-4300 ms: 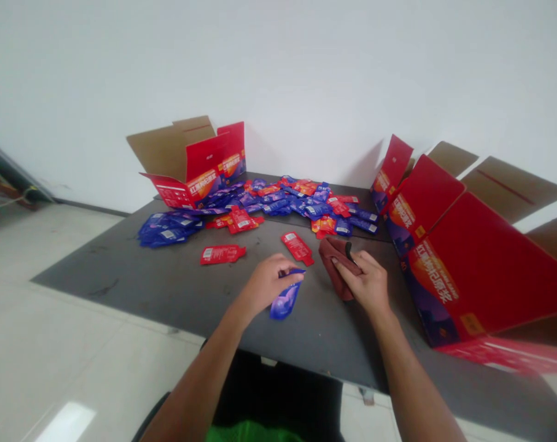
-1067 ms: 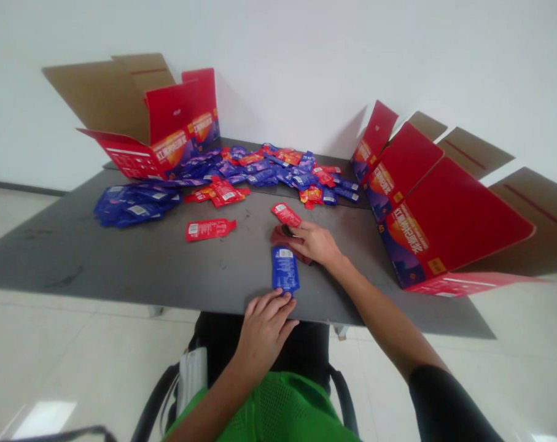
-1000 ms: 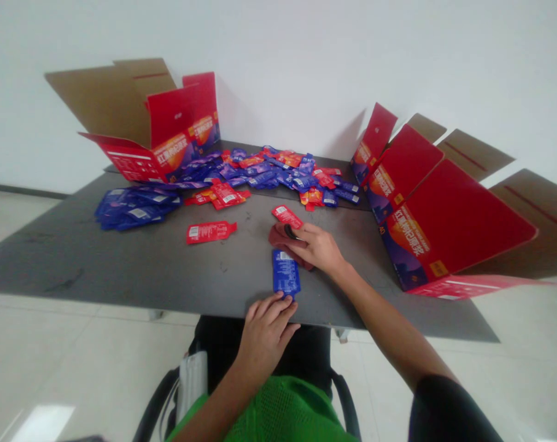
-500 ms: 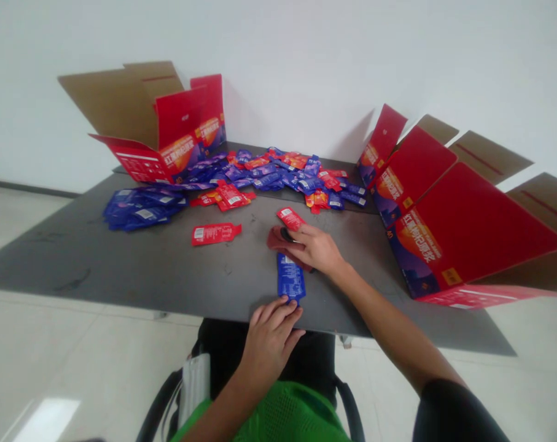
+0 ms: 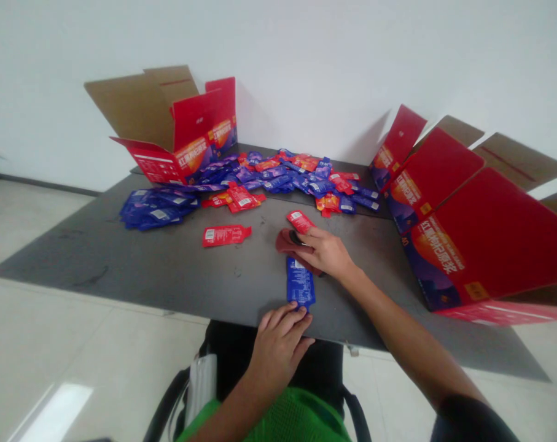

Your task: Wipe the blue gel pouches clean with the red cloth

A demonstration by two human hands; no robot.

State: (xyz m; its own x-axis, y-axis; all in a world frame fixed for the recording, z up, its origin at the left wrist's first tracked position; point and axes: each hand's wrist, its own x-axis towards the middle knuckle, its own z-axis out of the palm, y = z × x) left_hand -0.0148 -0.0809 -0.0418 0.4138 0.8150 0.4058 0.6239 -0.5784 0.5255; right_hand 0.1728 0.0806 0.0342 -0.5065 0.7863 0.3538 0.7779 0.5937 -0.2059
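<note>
A blue sachet with white print lies flat near the table's front edge, its narrow neck toward me. My left hand rests with fingers stretched out, the fingertips pressing on that neck. In my right hand is a folded brown cloth, which covers the sachet's far end. A small black piece shows between the cloth and my fingers; I cannot make out what it is. Just beyond the cloth a red sachet lies partly hidden by my right hand. Another red sachet lies apart to the left.
Blue and red sachets are heaped along the back of the grey table. A stack of blue sachets sits at the left. Open red cartons stand at the back left and on the right, flaps up.
The whole view has shifted slightly, so everything appears further right. Both hands, the cloth and the blue sachet keep nearly the same places on the table.
</note>
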